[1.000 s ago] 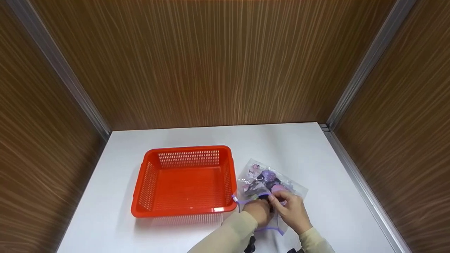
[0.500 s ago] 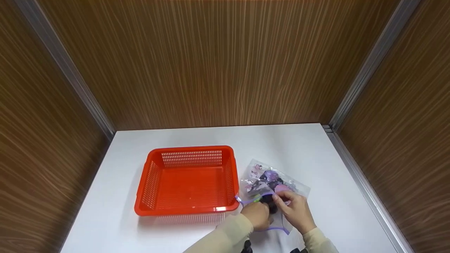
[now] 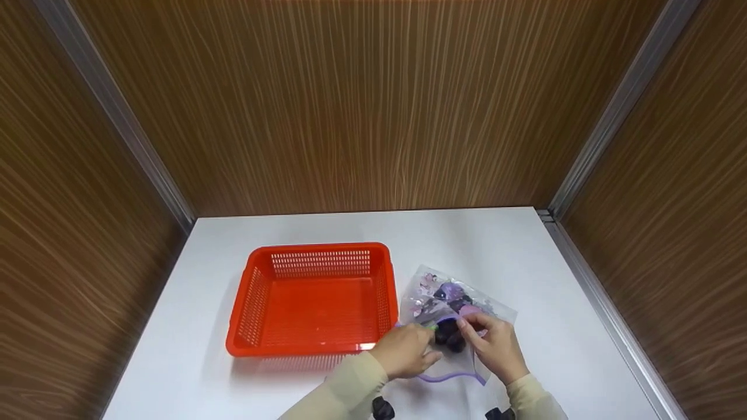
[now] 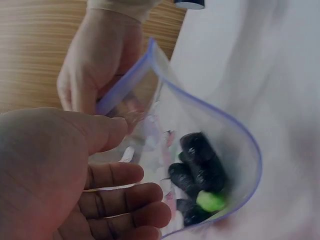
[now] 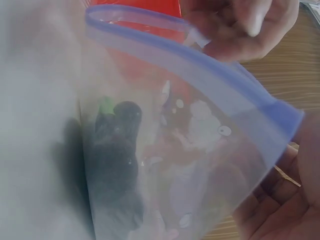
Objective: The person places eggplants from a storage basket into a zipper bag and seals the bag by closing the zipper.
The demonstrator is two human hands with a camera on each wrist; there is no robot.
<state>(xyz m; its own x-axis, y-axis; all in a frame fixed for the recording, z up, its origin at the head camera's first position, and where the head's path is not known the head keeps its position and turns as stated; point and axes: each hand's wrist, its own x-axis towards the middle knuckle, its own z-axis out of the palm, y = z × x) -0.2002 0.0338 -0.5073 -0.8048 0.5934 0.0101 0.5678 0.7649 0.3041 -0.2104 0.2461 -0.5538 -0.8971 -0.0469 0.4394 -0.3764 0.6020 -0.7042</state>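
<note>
A clear zip bag [image 3: 461, 359] with purple zip edges and a printed cartoon lies on the white table, its mouth gaping toward me. Inside it, dark glossy oblong pieces [image 4: 202, 165] that look like small eggplants lie bunched together, with a bright green bit [image 4: 211, 201] among them. My right hand [image 3: 496, 347] pinches the bag's upper edge between thumb and fingers. At the left side of the mouth, my left hand [image 3: 404, 352] holds nothing. Its fingers [image 4: 125, 200] are loosely bent, thumb apart from them, in the left wrist view.
Just left of the bag stands a red plastic basket [image 3: 312, 349] with slotted walls and nothing in it. Wood-grain panels [image 3: 367, 105] enclose the white table [image 3: 467, 233] at the back and both sides. Dark objects [image 3: 383, 408] show below the sleeves.
My left hand has come out of the bag's mouth and moved left, leaving the dark pieces exposed. The right hand keeps its pinch on the bag's edge.
</note>
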